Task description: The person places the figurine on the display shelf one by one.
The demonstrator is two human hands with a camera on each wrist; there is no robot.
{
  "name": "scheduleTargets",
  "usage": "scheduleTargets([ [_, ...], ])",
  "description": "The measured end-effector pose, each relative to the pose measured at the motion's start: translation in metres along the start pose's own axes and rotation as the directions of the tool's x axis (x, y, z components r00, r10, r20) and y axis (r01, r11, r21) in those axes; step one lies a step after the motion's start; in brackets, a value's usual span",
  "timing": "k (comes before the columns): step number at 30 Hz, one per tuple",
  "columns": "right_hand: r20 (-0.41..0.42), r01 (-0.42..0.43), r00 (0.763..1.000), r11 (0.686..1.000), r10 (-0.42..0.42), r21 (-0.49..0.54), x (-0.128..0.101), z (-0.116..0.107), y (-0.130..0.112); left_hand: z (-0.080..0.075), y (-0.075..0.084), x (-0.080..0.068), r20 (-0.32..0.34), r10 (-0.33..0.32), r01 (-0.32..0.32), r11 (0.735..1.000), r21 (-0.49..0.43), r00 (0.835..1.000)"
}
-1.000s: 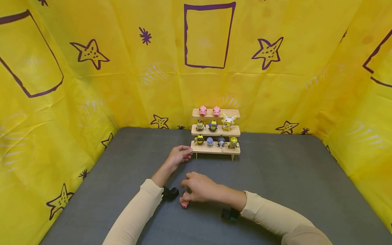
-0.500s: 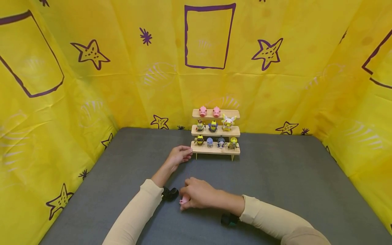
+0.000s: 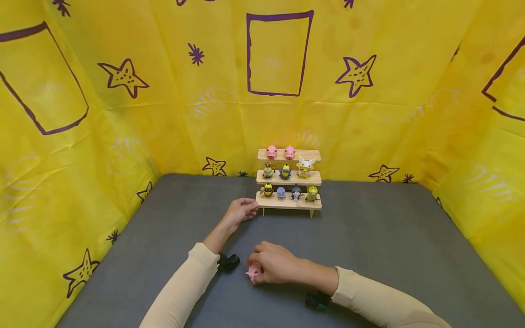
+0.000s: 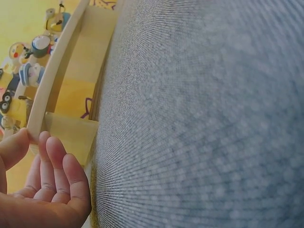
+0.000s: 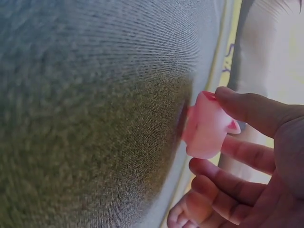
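A three-tier wooden stand (image 3: 289,204) of small toy figures sits at the back of the grey table. My left hand (image 3: 240,210) rests at its lower left corner, thumb and fingertips (image 4: 45,142) touching the bottom shelf's end (image 4: 52,85). My right hand (image 3: 274,266) pinches a small pink pig figure (image 3: 253,272) between thumb and fingers (image 5: 247,107), just above the grey surface; the pink pig figure (image 5: 206,126) shows clearly in the right wrist view. Two more pink pigs (image 3: 280,152) stand on the top shelf.
Yellow cloth walls (image 3: 123,118) with purple stars surround the grey table (image 3: 369,246) on three sides. Black wrist-camera mounts (image 3: 227,262) sit on both forearms. Several yellow, blue and white figures (image 3: 287,172) fill the middle and bottom shelves.
My right hand closed on the pink pig lying on the table and lifted it slightly, shifting a bit right. The left hand stayed at the stand's corner.
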State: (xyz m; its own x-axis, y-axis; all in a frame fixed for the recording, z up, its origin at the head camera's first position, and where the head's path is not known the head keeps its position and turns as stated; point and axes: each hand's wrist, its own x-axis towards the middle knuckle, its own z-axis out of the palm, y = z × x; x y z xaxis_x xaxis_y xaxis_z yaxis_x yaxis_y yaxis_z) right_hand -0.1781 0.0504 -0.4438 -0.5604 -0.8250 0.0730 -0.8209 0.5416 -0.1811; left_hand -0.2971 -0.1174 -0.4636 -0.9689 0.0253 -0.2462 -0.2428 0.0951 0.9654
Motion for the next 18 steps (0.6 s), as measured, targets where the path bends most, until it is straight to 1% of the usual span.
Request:
scheduleTargets([
  [8,0.012,0.004,1.000,1.000,-0.004,-0.009,-0.004,0.001,0.002,-0.001,-0.001,0.000,-0.005,-0.013,0.013,1.000,0.004,1.000],
  [13,0.019,-0.001,1.000,1.000,0.001,0.025,-0.006,0.001,0.007,-0.001,0.000,-0.001,-0.006,-0.021,0.021,1.000,0.009,1.000],
  [18,0.026,0.016,1.000,0.997,-0.018,0.073,-0.008,-0.002,0.012,-0.001,0.001,0.000,-0.003,-0.017,0.017,1.000,0.009,1.000],
])
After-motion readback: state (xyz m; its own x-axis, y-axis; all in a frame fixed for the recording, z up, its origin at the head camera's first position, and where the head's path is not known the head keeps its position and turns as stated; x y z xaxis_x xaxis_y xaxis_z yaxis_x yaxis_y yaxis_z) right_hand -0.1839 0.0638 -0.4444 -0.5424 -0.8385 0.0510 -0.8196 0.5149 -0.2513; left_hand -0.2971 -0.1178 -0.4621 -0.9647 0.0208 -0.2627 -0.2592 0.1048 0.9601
